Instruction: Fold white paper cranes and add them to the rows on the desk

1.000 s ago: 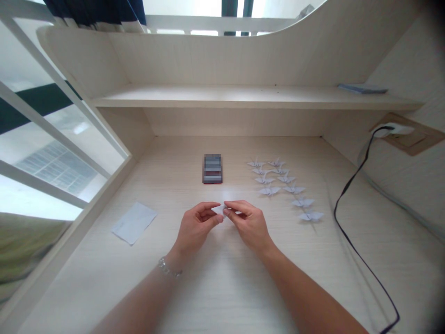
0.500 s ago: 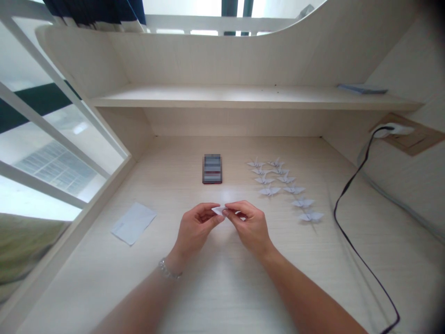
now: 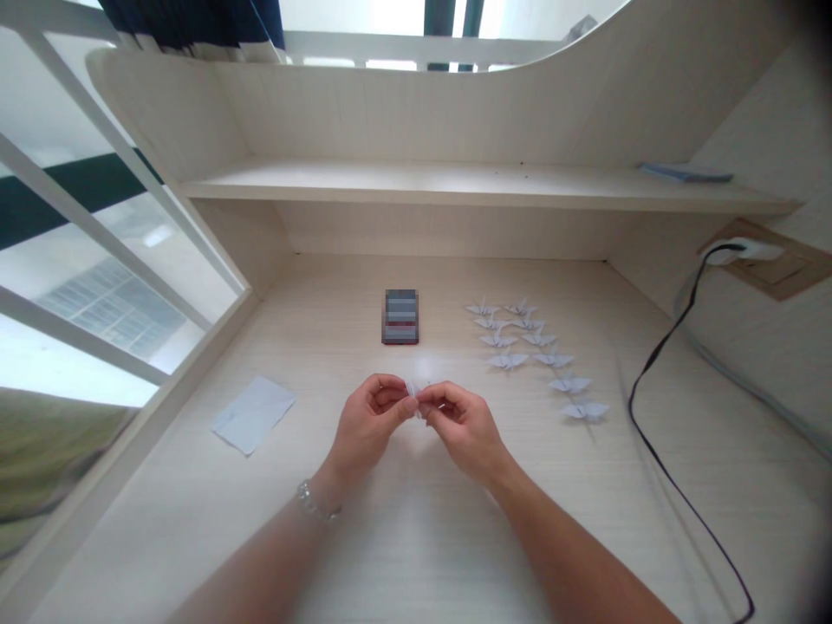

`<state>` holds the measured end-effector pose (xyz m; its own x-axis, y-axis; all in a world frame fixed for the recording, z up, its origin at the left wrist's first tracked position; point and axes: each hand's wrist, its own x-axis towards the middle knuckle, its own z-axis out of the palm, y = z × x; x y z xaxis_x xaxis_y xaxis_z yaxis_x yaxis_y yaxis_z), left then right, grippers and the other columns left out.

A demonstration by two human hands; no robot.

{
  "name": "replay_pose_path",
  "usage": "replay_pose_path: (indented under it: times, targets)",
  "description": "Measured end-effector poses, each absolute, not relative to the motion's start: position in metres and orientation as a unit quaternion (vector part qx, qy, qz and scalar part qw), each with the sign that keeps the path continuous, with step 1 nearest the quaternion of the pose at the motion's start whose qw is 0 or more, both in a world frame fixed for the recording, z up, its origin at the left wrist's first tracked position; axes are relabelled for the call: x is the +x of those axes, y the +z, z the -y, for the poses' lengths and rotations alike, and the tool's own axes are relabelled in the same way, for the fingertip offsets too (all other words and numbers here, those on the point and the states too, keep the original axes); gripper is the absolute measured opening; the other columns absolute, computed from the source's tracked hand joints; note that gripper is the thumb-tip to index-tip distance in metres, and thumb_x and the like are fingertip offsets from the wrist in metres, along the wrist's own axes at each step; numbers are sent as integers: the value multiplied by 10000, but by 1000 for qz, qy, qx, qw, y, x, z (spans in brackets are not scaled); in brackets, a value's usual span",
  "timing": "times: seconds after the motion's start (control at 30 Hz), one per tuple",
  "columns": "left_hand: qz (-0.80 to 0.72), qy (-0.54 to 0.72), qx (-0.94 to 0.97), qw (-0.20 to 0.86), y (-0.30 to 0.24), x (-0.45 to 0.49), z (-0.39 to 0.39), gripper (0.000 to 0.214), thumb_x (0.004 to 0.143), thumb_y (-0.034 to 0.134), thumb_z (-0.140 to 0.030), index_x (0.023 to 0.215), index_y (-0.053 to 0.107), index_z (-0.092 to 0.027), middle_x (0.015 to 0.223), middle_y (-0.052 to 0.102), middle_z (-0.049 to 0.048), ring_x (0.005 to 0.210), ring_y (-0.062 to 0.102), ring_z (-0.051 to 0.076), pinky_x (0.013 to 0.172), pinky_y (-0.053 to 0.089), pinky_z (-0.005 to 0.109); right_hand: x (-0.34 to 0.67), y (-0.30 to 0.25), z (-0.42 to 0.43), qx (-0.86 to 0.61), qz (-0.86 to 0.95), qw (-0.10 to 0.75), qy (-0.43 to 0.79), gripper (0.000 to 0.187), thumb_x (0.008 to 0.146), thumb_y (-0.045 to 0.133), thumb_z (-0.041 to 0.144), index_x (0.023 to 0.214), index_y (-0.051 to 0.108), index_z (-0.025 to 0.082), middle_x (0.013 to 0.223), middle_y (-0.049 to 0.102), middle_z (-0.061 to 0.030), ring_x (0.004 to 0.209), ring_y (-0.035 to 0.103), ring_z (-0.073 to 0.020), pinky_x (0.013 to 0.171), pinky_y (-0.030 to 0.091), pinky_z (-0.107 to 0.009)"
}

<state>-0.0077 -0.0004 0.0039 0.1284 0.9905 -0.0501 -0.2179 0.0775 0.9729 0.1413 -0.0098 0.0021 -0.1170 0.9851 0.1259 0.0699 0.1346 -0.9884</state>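
Note:
Between my fingertips is a small piece of folded white paper (image 3: 412,392), mostly covered by the fingers. My left hand (image 3: 373,416) pinches it from the left, thumb and index finger pressed together. From the right, my right hand (image 3: 463,426) pinches the same paper, its fingertips close to those of the left. Several folded white paper cranes (image 3: 507,360) stand in two slanting rows to the right of my hands. A stack of white paper sheets (image 3: 253,414) lies flat to the left.
A phone with a blurred screen (image 3: 400,317) lies on the desk (image 3: 325,299) beyond my hands. A black cable (image 3: 656,355) runs from the wall socket (image 3: 773,258) down the right side. Above the desk, a shelf (image 3: 403,178) holds a flat bluish item (image 3: 685,173).
The folded paper has turned between my fingers, from a flat triangular tip to a narrow edge-on shape. Both hands stay nearly in place; the view has shifted slightly.

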Motion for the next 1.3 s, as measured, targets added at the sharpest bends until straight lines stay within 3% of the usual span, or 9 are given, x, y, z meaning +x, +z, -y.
replay_pose_path:
  times: [0.17, 0.4, 0.67, 0.8, 0.97, 1.3]
  targets:
    - [-440, 510, 456, 582, 6, -9, 0, 201, 653, 721, -232, 706, 555, -132, 674, 596, -20, 629, 566, 90, 607, 450, 198, 142, 3, 9, -446, 570, 464, 511, 248, 669, 710, 318, 867, 646, 183, 740, 597, -13, 630, 541, -123, 562, 446, -241]
    - [-438, 502, 451, 594, 6, -8, 1, 167, 645, 725, -229, 727, 625, -122, 698, 630, 10, 656, 572, 108, 625, 454, 213, 143, -3, 4, -408, 516, 479, 581, 223, 621, 749, 275, 803, 655, 189, 719, 618, -9, 640, 554, -129, 583, 450, -256]
    - [-467, 491, 477, 560, 1, -10, -1, 164, 710, 667, -254, 807, 633, -127, 741, 635, 26, 664, 586, 120, 637, 492, 249, 143, -9, 3, -439, 505, 488, 561, 146, 718, 654, 258, 833, 619, 176, 722, 615, -16, 661, 563, -138, 569, 450, -252]
    - [-480, 483, 512, 524, 0, -7, 1, 148, 716, 659, -238, 810, 615, -132, 729, 626, 14, 634, 580, 101, 618, 483, 219, 141, -12, 2, -462, 500, 483, 551, 251, 727, 644, 277, 951, 588, 178, 728, 601, -10, 657, 557, -136, 569, 449, -248]
    - [-455, 489, 519, 533, -4, -7, 2, 250, 722, 654, -223, 951, 586, -151, 747, 629, 18, 700, 595, 118, 651, 484, 226, 140, -15, 1, -462, 492, 482, 559, 196, 726, 640, 329, 826, 605, 163, 702, 586, -10, 628, 532, -128, 534, 443, -240]
    - [-474, 438, 587, 489, -6, -7, 3, 161, 766, 602, -277, 847, 622, -139, 813, 658, 63, 748, 610, 152, 692, 486, 255, 140, -16, 1, -473, 501, 493, 532, 192, 708, 664, 328, 807, 635, 167, 742, 621, -23, 672, 539, -135, 594, 424, -250]
